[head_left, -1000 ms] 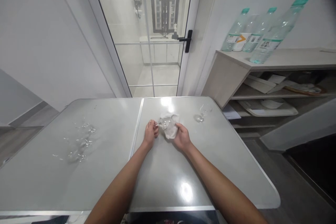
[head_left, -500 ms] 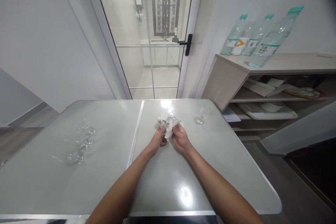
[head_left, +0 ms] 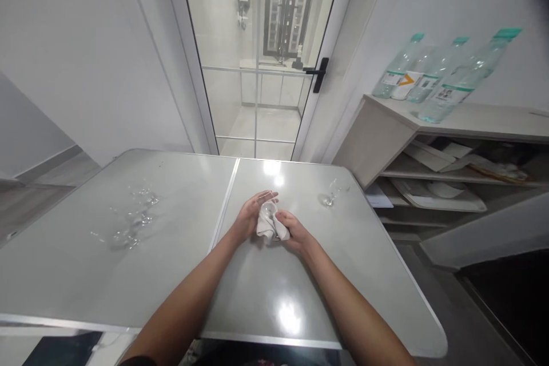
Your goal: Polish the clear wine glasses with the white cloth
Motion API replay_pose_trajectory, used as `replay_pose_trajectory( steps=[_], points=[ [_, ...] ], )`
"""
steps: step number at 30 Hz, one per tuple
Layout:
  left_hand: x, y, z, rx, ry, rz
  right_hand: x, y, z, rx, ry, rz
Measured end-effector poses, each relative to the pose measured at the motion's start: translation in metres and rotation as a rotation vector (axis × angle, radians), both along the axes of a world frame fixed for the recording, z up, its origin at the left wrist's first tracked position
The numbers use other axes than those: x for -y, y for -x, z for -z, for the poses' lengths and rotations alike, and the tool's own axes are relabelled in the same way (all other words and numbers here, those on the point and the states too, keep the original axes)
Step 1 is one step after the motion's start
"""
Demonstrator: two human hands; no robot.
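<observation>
Over the middle of the grey table [head_left: 300, 297], my two hands meet around a small clear glass [head_left: 269, 207] wrapped in a white cloth [head_left: 267, 229]. My left hand [head_left: 251, 215] curls round the glass from the left, fingers over its top. My right hand [head_left: 293, 229] grips the cloth from the right and presses it against the glass. The lower part of the glass is hidden by the cloth.
A second clear stemmed glass [head_left: 331, 194] stands on the table to the right of my hands. Several clear glasses [head_left: 132, 220] stand at the left. A shelf unit [head_left: 454, 143] with water bottles [head_left: 433, 77] is at the right. A glass door [head_left: 257, 57] is behind the table.
The cloth, spread around the glass before, is now bunched low between my hands. My left hand has closed over the glass's top. The view has shifted slightly.
</observation>
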State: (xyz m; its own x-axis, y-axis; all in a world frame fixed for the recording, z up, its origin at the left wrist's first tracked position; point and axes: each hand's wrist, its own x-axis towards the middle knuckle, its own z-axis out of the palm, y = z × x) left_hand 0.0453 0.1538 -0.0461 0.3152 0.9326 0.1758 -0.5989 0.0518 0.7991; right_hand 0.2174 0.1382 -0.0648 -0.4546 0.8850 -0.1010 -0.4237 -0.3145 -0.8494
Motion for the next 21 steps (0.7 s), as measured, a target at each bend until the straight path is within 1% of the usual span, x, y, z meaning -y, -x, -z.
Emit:
replay_pose_trajectory(
  steps=[2, 3, 4, 5, 7, 8, 9, 10, 11, 12, 14, 15, 16, 17, 18, 19, 21],
  points=[
    [0.001, 0.000, 0.000, -0.012, -0.008, 0.000, 0.000, 0.000, -0.001, 0.058, -0.047, -0.050],
    [0.002, 0.000, 0.001, -0.027, -0.012, -0.020, 0.000, 0.001, -0.001, 0.112, -0.103, -0.044],
    [0.001, -0.002, 0.003, -0.045, -0.014, -0.054, 0.000, 0.001, -0.002, 0.189, -0.178, -0.006],
    [0.001, -0.003, 0.006, -0.065, -0.018, -0.097, 0.000, 0.003, -0.002, 0.290, -0.261, 0.066],
    [-0.001, -0.005, 0.011, -0.113, -0.030, -0.203, 0.001, 0.006, -0.001, 0.536, -0.404, 0.290],
    [-0.003, -0.006, 0.013, -0.137, -0.035, -0.252, 0.003, 0.008, -0.001, 0.648, -0.444, 0.399],
    [-0.004, -0.006, 0.014, -0.153, -0.035, -0.288, 0.004, 0.010, -0.001, 0.726, -0.462, 0.475],
    [-0.005, -0.006, 0.015, -0.154, -0.026, -0.299, 0.005, 0.011, 0.000, 0.750, -0.461, 0.499],
    [-0.006, -0.006, 0.016, -0.136, -0.011, -0.283, 0.005, 0.011, 0.000, 0.714, -0.441, 0.466],
    [-0.007, -0.005, 0.016, -0.103, 0.008, -0.246, 0.006, 0.011, -0.001, 0.625, -0.398, 0.384],
    [-0.007, -0.003, 0.015, -0.031, 0.043, -0.140, 0.005, 0.009, -0.003, 0.381, -0.255, 0.155],
    [-0.007, -0.001, 0.015, -0.006, 0.056, -0.095, 0.005, 0.008, -0.004, 0.276, -0.179, 0.057],
    [-0.007, 0.000, 0.014, 0.006, 0.064, -0.068, 0.004, 0.007, -0.005, 0.208, -0.123, -0.008],
    [-0.006, 0.000, 0.014, 0.011, 0.067, -0.064, 0.004, 0.007, -0.007, 0.188, -0.106, -0.026],
    [-0.007, 0.001, 0.014, 0.012, 0.064, -0.076, 0.004, 0.007, -0.008, 0.218, -0.137, 0.003],
    [-0.007, 0.002, 0.014, 0.011, 0.056, -0.099, 0.005, 0.008, -0.008, 0.293, -0.207, 0.075],
    [-0.008, 0.002, 0.015, -0.002, 0.029, -0.149, 0.006, 0.011, -0.010, 0.532, -0.396, 0.275]
  ],
)
